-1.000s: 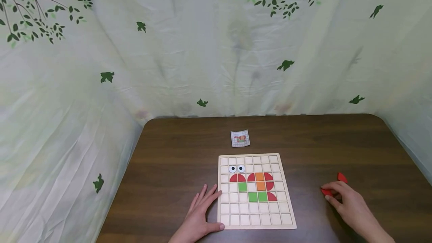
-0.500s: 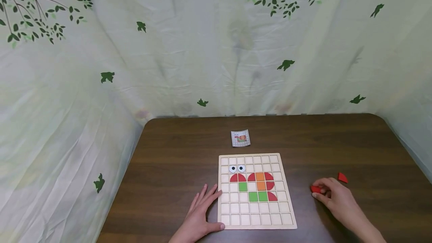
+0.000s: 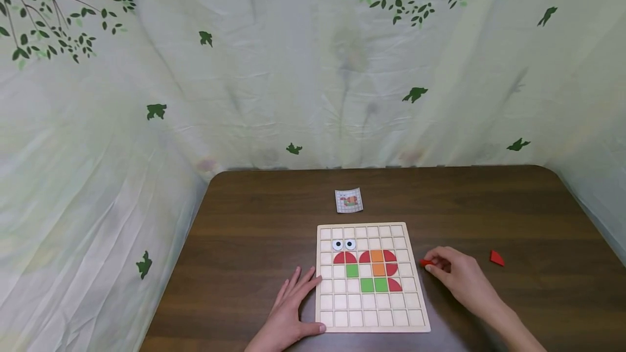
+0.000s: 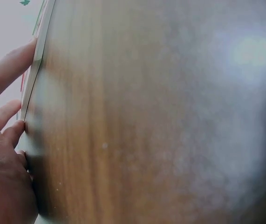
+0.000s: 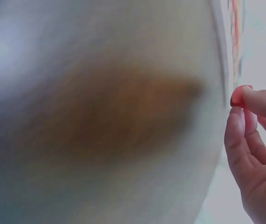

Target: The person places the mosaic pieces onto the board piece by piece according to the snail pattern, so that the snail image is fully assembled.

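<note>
A wooden grid board (image 3: 342, 303) lies on the table, with red quarter-round, green square and orange square tiles and two eye tiles set in its cells. My left hand (image 3: 289, 311) rests at the board's left edge, fingers spread and straight, thumb by the near corner; the left wrist view shows its fingertips at the board's side (image 4: 34, 70). Just off the board's right edge, my right hand (image 3: 462, 276) pinches a red tile (image 3: 426, 263) between thumb and fingers. The right wrist view shows that red tile (image 5: 238, 96) at the fingertips, its shape partly hidden.
Another red quarter-round tile (image 3: 496, 258) lies on the table to the right of my right hand. A small picture card (image 3: 348, 208) with a gridded coloured figure lies beyond the board. A leaf-printed curtain (image 3: 313, 86) hangs behind the table (image 3: 264, 216).
My right hand has carried the red tile left, from beside the other red tile to near the board's right edge. The left hand and the board have stayed in place.
</note>
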`<state>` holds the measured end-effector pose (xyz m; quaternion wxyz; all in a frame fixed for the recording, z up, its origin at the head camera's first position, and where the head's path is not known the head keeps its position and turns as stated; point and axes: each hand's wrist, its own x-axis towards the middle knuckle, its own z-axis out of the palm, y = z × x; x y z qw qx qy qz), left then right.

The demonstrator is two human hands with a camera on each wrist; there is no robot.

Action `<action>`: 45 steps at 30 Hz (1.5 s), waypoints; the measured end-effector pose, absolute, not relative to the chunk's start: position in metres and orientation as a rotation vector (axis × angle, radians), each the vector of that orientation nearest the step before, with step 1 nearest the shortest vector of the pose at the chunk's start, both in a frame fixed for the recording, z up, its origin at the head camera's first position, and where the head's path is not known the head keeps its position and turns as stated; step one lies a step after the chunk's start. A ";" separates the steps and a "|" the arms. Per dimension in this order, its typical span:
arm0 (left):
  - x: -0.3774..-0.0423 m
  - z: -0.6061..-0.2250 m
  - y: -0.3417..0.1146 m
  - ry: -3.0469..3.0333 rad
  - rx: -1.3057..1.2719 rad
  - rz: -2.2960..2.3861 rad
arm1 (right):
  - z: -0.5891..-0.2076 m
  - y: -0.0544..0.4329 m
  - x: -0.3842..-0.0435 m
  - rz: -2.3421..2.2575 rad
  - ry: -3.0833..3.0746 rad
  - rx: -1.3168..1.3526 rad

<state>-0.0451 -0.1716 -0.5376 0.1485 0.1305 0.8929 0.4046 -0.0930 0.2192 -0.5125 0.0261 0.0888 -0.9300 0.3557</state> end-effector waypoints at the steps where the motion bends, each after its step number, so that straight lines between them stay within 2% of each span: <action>1: -0.045 -0.538 -0.172 2.567 0.376 1.165 | -0.511 0.216 -0.094 1.110 -2.865 0.275; 20: -0.045 -0.536 -0.172 2.586 0.429 1.202 | -0.499 0.139 -0.104 1.506 -2.894 0.396; 34: -0.045 -0.535 -0.172 2.586 0.425 1.193 | -0.508 0.110 -0.117 1.425 -2.961 0.512; 45: -0.044 -0.535 -0.171 2.597 0.431 1.200 | -0.508 0.103 -0.118 1.259 -2.972 0.451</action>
